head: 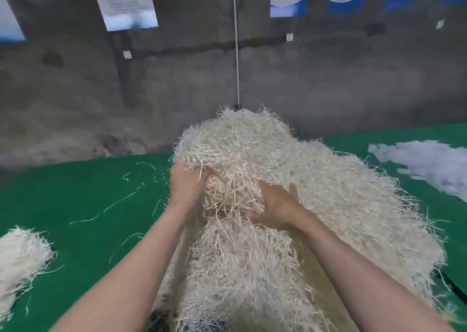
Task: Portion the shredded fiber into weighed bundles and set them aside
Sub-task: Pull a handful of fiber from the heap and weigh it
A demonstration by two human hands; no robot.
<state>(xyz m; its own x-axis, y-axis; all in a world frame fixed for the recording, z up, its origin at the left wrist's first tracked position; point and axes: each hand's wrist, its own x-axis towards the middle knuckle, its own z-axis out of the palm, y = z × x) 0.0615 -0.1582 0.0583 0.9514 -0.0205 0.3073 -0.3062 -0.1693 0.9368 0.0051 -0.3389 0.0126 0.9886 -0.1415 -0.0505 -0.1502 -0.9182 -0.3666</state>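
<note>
Fiber (252, 139) heaped at frame centre on green table (88, 192). Clump (228, 195) gripped by left hand (185, 185), fingers curled in. Right hand (278, 205) pressed against it, hold not discernible. Clump best teased loose gently, stragglers gathered. Bundle (20, 253) set lower left.

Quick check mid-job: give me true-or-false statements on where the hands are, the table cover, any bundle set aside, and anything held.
1. The left hand and right hand are both at the shredded fiber heap. True.
2. The table cover is red. False: it is green.
3. A smaller fiber bundle lies at the left. True.
4. The right hand holds a scale. False: its fingers lie spread on the fiber; no scale shows.
</note>
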